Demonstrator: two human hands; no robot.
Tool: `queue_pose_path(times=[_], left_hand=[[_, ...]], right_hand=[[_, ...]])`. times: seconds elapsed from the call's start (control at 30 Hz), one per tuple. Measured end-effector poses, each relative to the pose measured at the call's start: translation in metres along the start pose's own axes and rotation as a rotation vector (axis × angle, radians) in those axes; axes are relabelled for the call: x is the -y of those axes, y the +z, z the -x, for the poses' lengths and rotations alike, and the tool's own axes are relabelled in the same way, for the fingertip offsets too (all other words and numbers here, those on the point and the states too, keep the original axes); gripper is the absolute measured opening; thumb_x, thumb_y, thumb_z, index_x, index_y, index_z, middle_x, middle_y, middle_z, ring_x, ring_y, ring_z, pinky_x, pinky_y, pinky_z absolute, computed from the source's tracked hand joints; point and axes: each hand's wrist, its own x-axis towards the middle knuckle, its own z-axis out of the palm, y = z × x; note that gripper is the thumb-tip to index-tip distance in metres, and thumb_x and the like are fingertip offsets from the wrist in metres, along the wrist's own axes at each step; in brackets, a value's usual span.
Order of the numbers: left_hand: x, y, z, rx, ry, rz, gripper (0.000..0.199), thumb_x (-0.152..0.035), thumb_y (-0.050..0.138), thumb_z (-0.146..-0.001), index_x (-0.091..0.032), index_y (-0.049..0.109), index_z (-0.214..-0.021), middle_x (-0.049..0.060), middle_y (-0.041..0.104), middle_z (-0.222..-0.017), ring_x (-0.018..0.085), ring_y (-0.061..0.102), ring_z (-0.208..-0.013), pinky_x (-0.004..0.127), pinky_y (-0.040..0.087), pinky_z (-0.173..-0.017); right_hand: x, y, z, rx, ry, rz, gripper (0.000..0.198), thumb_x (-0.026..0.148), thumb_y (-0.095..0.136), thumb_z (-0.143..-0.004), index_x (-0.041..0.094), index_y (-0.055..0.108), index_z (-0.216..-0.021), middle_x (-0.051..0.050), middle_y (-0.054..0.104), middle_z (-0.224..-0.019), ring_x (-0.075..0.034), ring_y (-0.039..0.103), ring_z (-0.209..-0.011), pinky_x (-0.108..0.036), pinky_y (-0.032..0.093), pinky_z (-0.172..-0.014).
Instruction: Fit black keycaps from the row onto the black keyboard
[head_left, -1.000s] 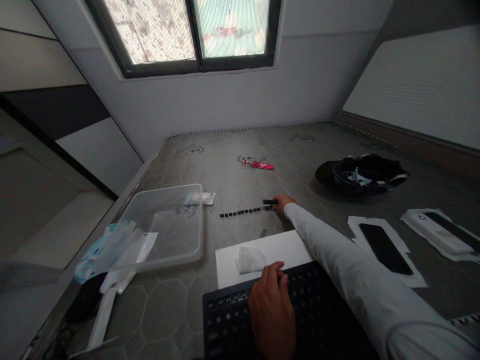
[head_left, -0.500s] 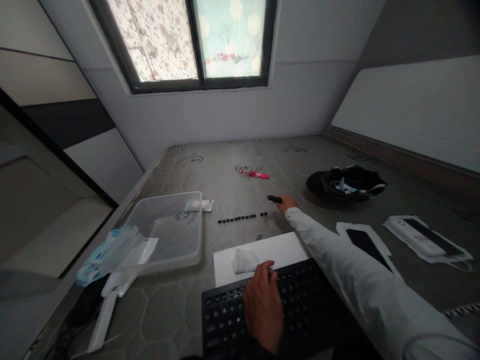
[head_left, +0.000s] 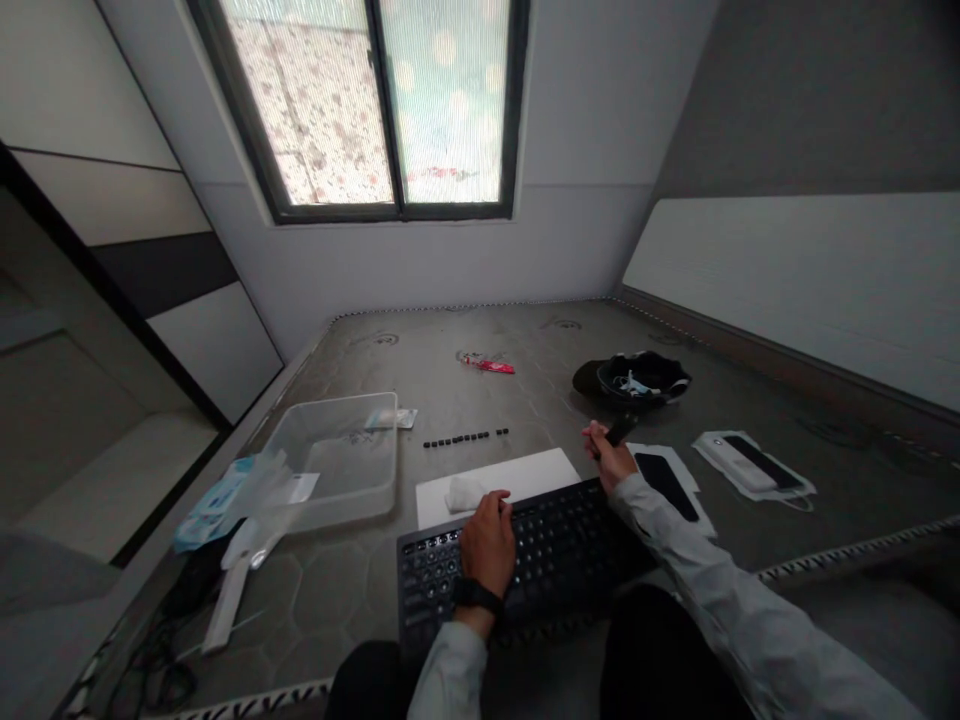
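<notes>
Right hand [head_left: 609, 462] pulled back holding black tool [head_left: 621, 429]; left hand [head_left: 487, 542] on keyboard [head_left: 540, 560].

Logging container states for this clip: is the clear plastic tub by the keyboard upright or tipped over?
Upright. The clear plastic tub sits flat on the mat, open side up, with no lid on it.

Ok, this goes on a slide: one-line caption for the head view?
Left hand rests on black keyboard; right hand holds a small black tool.
</notes>
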Motion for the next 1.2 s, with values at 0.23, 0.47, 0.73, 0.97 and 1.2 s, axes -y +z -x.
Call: queue_pose_path(times=[0.23,0.47,0.73,0.97,1.2], left_hand=[[-0.010,0.003,0.009,0.037,0.131,-0.280,0.024,-0.019,0.041,-0.097,-0.021,0.062,-0.108,0.005,0.063,-0.102,0.018,0.060,-0.091,0.029,0.043,-0.080],[-0.025,0.024,0.017,0.043,0.236,-0.330,0.033,-0.023,0.045,-0.096,-0.022,0.055,-0.127,0.007,0.057,-0.111,0.020,0.055,-0.101,0.031,0.042,-0.084],[-0.018,0.028,0.013,0.049,0.204,-0.199,0.034,-0.023,0.047,-0.095,-0.029,0.059,-0.126,0.004,0.057,-0.110,0.017,0.056,-0.099,0.029,0.043,-0.086],[-0.019,0.025,0.011,0.086,0.162,-0.102,0.035,-0.021,0.049,-0.093,-0.028,0.061,-0.125,0.004,0.058,-0.110,0.018,0.056,-0.101,0.028,0.042,-0.091],[-0.020,0.022,0.012,0.103,0.143,-0.116,0.036,-0.021,0.049,-0.092,-0.028,0.060,-0.126,0.004,0.058,-0.111,0.018,0.056,-0.102,0.028,0.042,-0.091]], right_hand=[[0.014,-0.006,0.066,0.165,0.261,-0.722,0.034,0.049,0.077,-0.069,0.022,0.057,-0.062,0.009,0.029,-0.044,-0.007,0.031,-0.041,-0.023,0.029,-0.040],[0.017,0.022,0.080,0.260,0.283,-0.790,0.033,0.044,0.073,-0.071,0.021,0.053,-0.059,0.008,0.029,-0.038,-0.007,0.028,-0.038,-0.023,0.027,-0.039],[0.010,0.044,0.078,0.312,0.316,-0.736,0.033,0.040,0.076,-0.064,0.020,0.052,-0.053,0.008,0.030,-0.037,-0.006,0.025,-0.037,-0.021,0.021,-0.037],[0.003,0.047,0.077,0.347,0.350,-0.703,0.033,0.037,0.072,-0.064,0.021,0.047,-0.049,0.008,0.028,-0.034,-0.006,0.023,-0.035,-0.021,0.018,-0.035],[0.001,0.049,0.075,0.349,0.355,-0.669,0.034,0.038,0.071,-0.064,0.020,0.047,-0.048,0.008,0.028,-0.033,-0.005,0.023,-0.034,-0.019,0.017,-0.034]])
